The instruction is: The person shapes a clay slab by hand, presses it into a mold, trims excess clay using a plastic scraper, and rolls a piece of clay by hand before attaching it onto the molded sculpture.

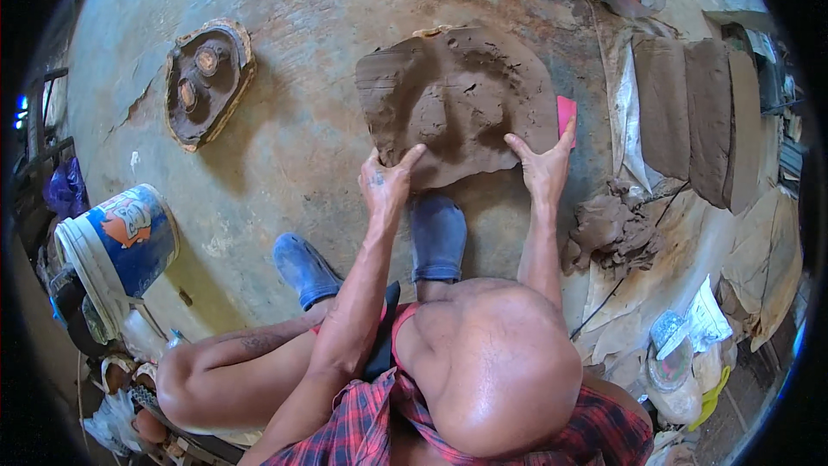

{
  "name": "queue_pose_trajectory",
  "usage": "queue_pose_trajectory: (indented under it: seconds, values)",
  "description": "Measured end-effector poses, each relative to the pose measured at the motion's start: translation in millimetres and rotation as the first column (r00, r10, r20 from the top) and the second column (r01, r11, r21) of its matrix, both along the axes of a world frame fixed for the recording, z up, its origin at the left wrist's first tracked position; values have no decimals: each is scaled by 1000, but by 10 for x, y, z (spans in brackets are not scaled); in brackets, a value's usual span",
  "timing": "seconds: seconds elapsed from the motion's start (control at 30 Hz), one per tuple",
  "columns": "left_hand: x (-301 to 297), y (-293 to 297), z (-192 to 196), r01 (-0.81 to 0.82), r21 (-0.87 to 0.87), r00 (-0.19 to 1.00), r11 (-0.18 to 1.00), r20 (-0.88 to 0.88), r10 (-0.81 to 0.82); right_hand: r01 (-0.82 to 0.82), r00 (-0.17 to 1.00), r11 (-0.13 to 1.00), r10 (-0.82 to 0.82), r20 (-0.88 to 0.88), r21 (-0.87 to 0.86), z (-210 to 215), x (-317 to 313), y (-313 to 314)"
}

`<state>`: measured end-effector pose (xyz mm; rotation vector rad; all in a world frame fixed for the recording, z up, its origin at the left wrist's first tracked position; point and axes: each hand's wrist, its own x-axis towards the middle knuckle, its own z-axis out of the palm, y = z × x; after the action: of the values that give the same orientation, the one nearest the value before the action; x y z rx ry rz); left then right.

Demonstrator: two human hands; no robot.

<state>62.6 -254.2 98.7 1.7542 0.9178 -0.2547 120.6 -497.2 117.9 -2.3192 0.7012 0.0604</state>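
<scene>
A broad slab of wet brown clay (401, 78) lies in front of me, sunk and raised in the middle as if pressed over a form. A small crack shows near its centre, and a pale rim peeks out at its far edge. My left hand (385, 177) grips the near left edge, thumb on top and the fingers mostly hidden beside or below it. At the near right edge my right hand (545, 164) does likewise, its thumb pressing the clay. A flat pink piece (566, 112) sits by my right fingertips; whether they hold it, I cannot tell.
To the left is an oval mould (246, 78) with two raised knobs. A blue-and-white bucket (142, 242) lies tilted nearer me. On the right are thick clay slabs (662, 112), a torn clay heap (612, 229) and sheeting. My blue shoes (438, 237) are just below the slab.
</scene>
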Motion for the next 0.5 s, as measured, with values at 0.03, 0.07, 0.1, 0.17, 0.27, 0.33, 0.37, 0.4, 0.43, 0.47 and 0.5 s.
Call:
queue_pose_trajectory:
  seconds: [0.03,0.07,0.1,0.17,0.27,0.33,0.37,0.4,0.43,0.47,0.5]
  values:
    - [-5,-78,-21,-23,-35,996,999,84,26,-4,999,1000,4,31,6,-18,2,-35]
    - [-76,-132,-103,-21,-33,996,999,81,24,-2,1000,1000,1,28,8,-61,-35,-2]
    - [-173,-192,-196,-101,-107,991,989,73,109,45,998,999,-44,53,-19,-112,-77,46]
    - [-204,-237,-181,-165,-151,983,975,52,174,88,993,995,-84,82,-42,-139,-62,90]
    - [-120,-262,-179,-150,-80,988,986,38,153,113,991,993,-112,71,-20,-68,-87,109]
    - [-140,-276,-109,-161,-102,985,982,36,166,142,989,988,-144,35,52,2,-63,121]
    - [-144,-293,-102,-177,-122,982,977,36,183,97,992,995,-97,82,-1,-35,-65,101]
    - [-148,-263,-152,-194,-168,981,967,-6,195,108,990,994,-106,95,-18,-45,-64,48]
    - [-203,-160,-269,-199,-150,978,968,35,206,97,994,995,-97,46,4,35,-29,189]
    - [-233,-150,-298,-201,-146,975,969,64,212,92,996,996,-92,-11,11,98,-45,230]
    - [-250,-155,-332,-194,-153,977,969,60,205,63,998,997,-63,-14,32,79,-43,212]
